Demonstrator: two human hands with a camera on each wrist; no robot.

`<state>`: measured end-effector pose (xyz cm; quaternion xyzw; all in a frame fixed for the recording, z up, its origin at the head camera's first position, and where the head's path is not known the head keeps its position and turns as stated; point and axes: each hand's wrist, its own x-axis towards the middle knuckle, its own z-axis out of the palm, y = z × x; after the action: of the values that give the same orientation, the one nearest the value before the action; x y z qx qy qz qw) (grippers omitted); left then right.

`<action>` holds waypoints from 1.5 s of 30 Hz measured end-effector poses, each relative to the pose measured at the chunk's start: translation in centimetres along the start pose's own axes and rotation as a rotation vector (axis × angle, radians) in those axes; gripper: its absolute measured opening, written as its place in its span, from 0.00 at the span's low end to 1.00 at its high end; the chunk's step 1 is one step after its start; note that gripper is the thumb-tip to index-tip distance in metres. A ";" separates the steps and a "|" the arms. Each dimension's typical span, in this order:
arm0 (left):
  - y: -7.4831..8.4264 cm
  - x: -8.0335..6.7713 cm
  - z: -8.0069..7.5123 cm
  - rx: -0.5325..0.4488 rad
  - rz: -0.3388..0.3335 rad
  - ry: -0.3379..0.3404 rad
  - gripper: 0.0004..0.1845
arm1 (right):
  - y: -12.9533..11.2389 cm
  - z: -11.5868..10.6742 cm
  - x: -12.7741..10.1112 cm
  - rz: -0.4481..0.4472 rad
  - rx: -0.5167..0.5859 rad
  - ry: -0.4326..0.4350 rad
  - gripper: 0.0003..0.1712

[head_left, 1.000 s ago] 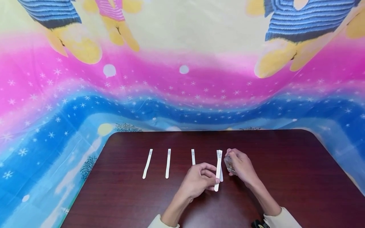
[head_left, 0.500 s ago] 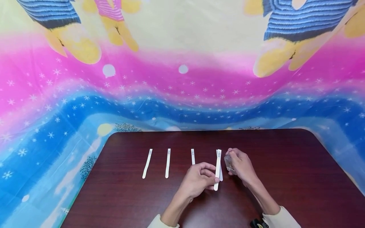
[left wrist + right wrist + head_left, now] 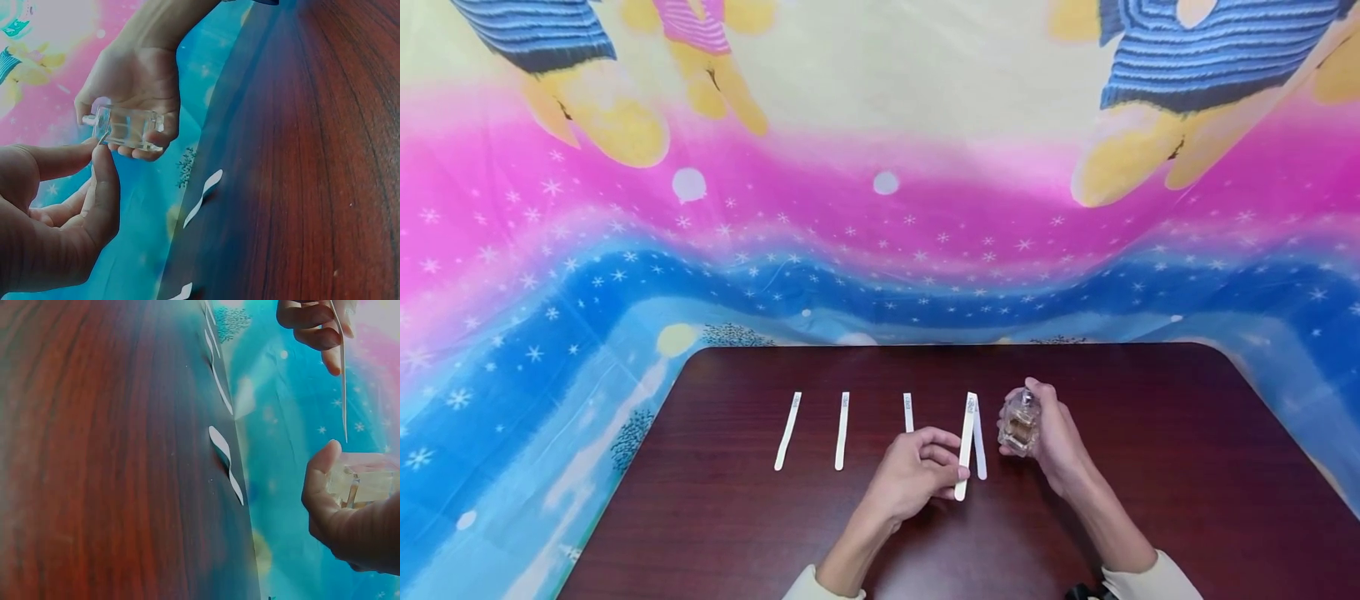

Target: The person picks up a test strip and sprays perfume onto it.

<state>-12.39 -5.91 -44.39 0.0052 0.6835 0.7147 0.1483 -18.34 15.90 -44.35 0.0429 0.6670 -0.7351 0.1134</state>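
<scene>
Head view alone shows four paper strips lying on the dark counter (image 3: 1150, 467). Nearest, the left hand (image 3: 913, 475) pinches a white strip (image 3: 964, 450) between its fingers; beside it, the right hand (image 3: 1052, 433) grips a small clear bottle (image 3: 1020, 423), amber inside, above the counter.

1. A dark reddish-brown wooden table (image 3: 1150, 467) filled the lower part of the head view.
2. Three white paper strips lay on it in a row, well apart: one at the left (image 3: 787, 431), one beside it (image 3: 842, 430), a third (image 3: 907, 412) partly hidden.
3. A bright cartoon-printed cloth (image 3: 880, 208) with pink and blue bands and white stars hung behind the table.
</scene>
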 end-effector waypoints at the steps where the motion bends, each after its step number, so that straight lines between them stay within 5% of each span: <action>1: 0.0 0.0 -0.1 0.001 0.000 -0.001 0.17 | 0.0 0.0 -0.1 -0.007 0.014 -0.006 0.28; 14: -0.1 -0.1 -2.0 0.027 -0.001 0.005 0.18 | 0.1 -0.8 -1.0 -0.118 0.067 -0.021 0.29; 45: -1.1 -1.2 -9.5 0.112 -0.007 0.109 0.21 | 1.2 -3.7 -1.8 -0.138 0.064 -0.036 0.27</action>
<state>-13.00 -15.41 -45.88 -0.0280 0.7297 0.6739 0.1128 -16.71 19.69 -45.50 -0.0128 0.6425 -0.7627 0.0728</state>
